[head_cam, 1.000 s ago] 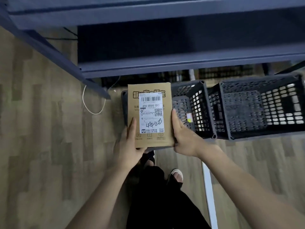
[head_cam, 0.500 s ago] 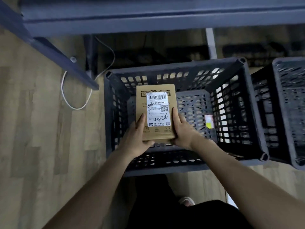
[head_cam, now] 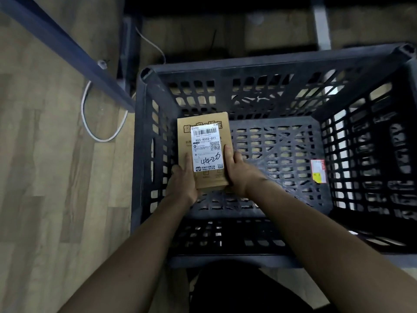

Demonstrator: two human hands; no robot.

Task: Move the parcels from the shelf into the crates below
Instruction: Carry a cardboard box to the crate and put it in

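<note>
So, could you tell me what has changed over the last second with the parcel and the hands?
The parcel went from above the crate's near rim down into the crate, by its left wall; the view closed in on the crate. Whether it touches the floor is unclear. Nothing was let go: the left hand and right hand grip its sides as before, label up.

Both my forearms reach forward and down, nearly parallel. My left hand (head_cam: 184, 177) clasps the near left side of the cardboard parcel (head_cam: 204, 152), thumb lying on top; my right hand (head_cam: 239, 170) clasps the near right side, thumb along its edge.
</note>
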